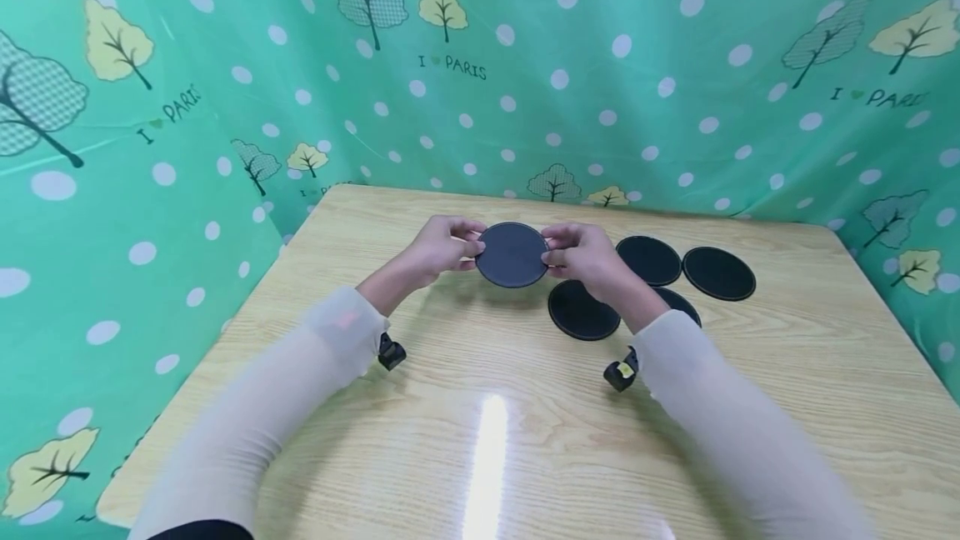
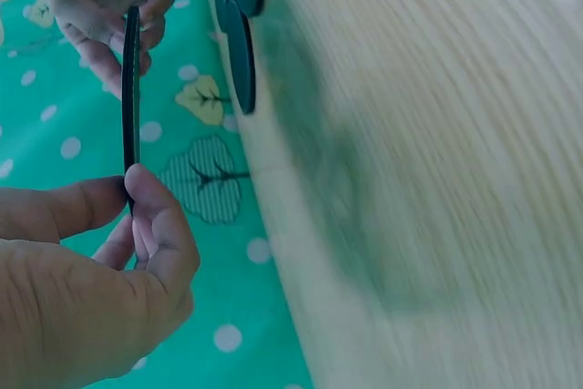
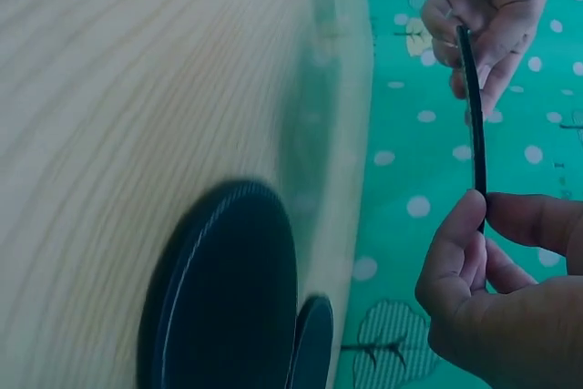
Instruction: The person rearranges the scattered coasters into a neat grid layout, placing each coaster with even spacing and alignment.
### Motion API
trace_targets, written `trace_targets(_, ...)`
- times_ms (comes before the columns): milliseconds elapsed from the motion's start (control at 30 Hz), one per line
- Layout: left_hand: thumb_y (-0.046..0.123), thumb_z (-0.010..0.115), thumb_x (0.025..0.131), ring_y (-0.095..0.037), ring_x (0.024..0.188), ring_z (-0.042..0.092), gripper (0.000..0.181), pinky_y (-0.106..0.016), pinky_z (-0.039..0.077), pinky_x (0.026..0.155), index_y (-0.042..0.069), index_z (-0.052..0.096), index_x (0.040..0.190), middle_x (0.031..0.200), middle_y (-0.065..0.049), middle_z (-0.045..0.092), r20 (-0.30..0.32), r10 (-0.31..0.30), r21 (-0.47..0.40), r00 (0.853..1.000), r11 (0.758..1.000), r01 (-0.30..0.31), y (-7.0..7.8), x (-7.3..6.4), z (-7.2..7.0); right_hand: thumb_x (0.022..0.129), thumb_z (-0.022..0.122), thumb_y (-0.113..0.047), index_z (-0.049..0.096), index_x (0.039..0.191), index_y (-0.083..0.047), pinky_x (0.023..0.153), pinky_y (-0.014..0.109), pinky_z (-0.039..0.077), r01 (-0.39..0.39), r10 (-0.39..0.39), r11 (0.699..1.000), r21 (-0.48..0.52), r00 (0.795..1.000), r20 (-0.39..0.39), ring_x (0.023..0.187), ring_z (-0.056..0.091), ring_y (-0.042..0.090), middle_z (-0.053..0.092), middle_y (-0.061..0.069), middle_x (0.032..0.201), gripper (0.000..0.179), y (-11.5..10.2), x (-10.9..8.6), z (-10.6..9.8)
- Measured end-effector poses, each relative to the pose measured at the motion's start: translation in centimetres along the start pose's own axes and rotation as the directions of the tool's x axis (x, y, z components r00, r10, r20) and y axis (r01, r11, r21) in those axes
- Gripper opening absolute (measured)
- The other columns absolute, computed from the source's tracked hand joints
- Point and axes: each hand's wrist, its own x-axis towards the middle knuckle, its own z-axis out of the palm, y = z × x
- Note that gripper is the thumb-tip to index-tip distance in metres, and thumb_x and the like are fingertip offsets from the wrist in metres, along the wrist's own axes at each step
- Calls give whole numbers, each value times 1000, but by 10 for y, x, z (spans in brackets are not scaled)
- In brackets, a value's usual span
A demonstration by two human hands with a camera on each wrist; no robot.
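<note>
A round dark coaster [image 1: 512, 255] is held up off the table between both hands. My left hand [image 1: 442, 248] pinches its left edge between thumb and fingers, and my right hand [image 1: 583, 255] pinches the opposite edge. Both wrist views show the coaster [image 2: 132, 97] edge-on as a thin disc, with the thumb on one face and fingers on the other. Several like coasters lie flat on the wood: one [image 1: 583, 311] below my right hand, one [image 1: 649, 260] behind it, one [image 1: 718, 273] farther right, and another [image 1: 678, 304] partly hidden by the right forearm.
The light wooden table [image 1: 420, 440] reflects a bright strip of light near its front. A green dotted curtain [image 1: 525, 48] with tree prints hangs along the back and left sides. Small black devices sit at the left wrist [image 1: 390, 352] and right wrist [image 1: 621, 372].
</note>
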Motion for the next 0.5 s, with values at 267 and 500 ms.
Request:
trace_targets(267, -3, 66, 97, -17, 85, 64, 33, -33, 62, 82, 1, 65, 130, 114, -14, 55, 45, 16, -39, 999, 999, -15, 10, 7, 34, 98, 62, 6, 52, 144, 2, 87, 31, 60, 8, -9, 999, -48, 1000, -12, 92, 65, 16, 51, 15, 118, 47, 6, -18, -37)
trace_targets(500, -3, 67, 97, -16, 84, 64, 33, -31, 62, 78, 0, 65, 129, 113, -14, 56, 85, 32, -56, 996, 998, -27, 15, 16, 62, 100, 59, 5, 50, 145, 2, 85, 28, 60, 17, -19, 998, -67, 999, -27, 92, 64, 13, 49, 12, 115, 46, 12, -32, -64)
